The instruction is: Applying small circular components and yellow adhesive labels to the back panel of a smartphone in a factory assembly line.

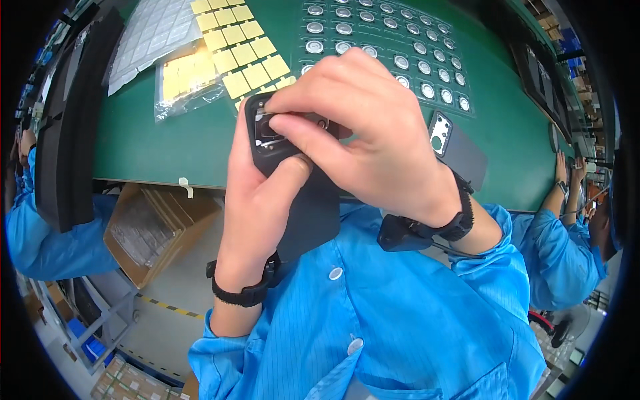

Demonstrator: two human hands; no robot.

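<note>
My left hand [257, 193] is wrapped around a long dark housing [270, 158] with a rounded rectangular top, holding it up at the table's near edge. A recess with bright metal-looking parts shows in that top. Over it, my right hand [380, 127] is closed, thumb and index finger pinched together at the recess. Whatever lies between those fingertips is hidden. The housing's dark grey lower part [312, 217] hangs down in front of my blue smock. On the table right of my right hand rests another dark grey part [465, 160], with a light plate [440, 133] with holes at its end.
On the green table [160, 150] lie a sheet of yellow pads [243, 53], a clear bag of yellow pads [190, 77] and a clear tray of round pieces [427, 90]. A tall black case [73, 133] stands left. Below is a cardboard box [157, 230]. Co-workers' arms [553, 200] flank me.
</note>
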